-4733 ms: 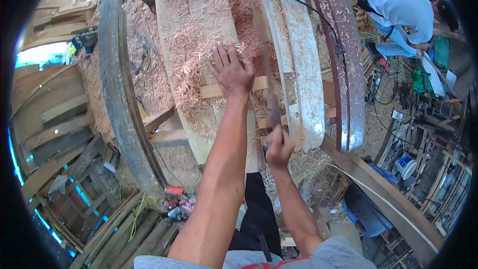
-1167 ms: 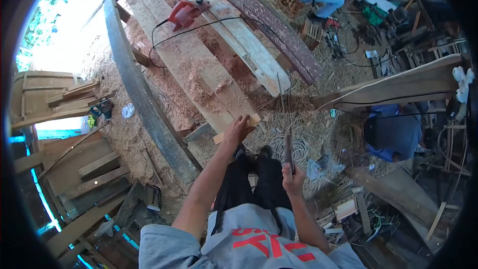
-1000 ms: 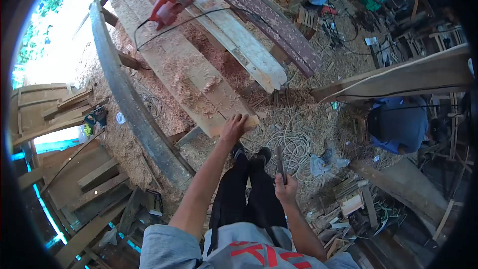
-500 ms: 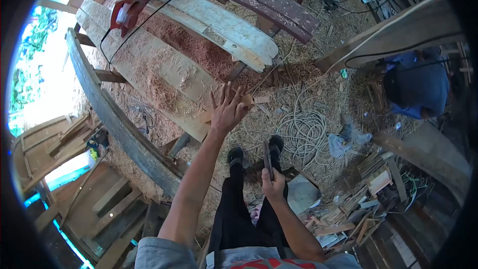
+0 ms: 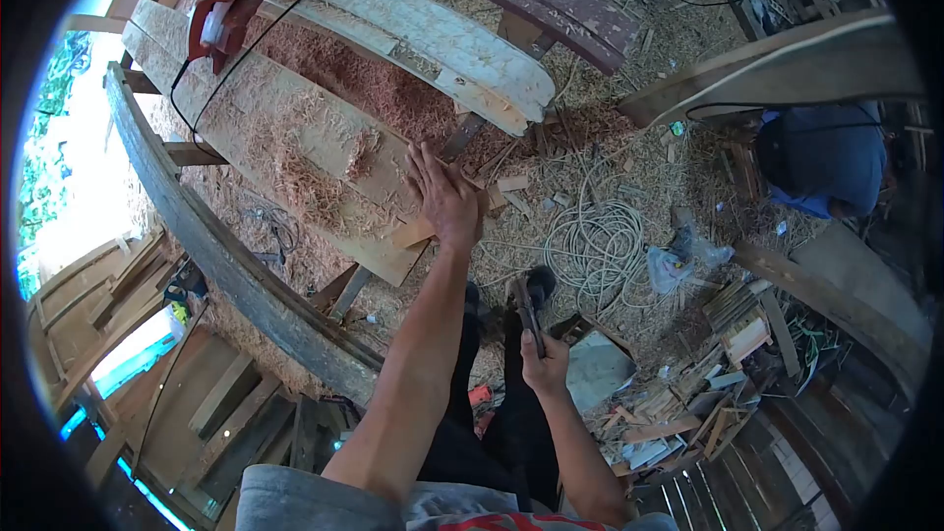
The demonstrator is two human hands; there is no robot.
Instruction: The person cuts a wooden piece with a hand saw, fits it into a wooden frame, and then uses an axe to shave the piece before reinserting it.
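My left hand (image 5: 450, 199) lies flat, its fingers stretched out, on the near end of a pale wooden plank (image 5: 379, 251). A small light piece of wood (image 5: 413, 231) shows beside its wrist. My right hand (image 5: 544, 362) is closed around a dark, narrow, bar-like tool (image 5: 527, 310) held upright over my shoes; its exact kind is unclear. Curled wood shavings (image 5: 313, 177) cover much of the plank. A red electric planer (image 5: 218, 22) with a black cord rests at the plank's far end.
A whitish plank (image 5: 462, 64) and a dark red plank (image 5: 551, 10) lie beyond. A curved grey timber (image 5: 231, 246) runs along the left. Coiled rope (image 5: 595, 251), a plastic bag (image 5: 671, 267) and wood scraps (image 5: 678, 413) lie on the floor. A person (image 5: 826, 157) is at the right.
My left hand has shifted slightly, its fingers now closer together and pointing more leftward, with the forearm farther right. My right hand still holds the tool, which tilts slightly more to the left.
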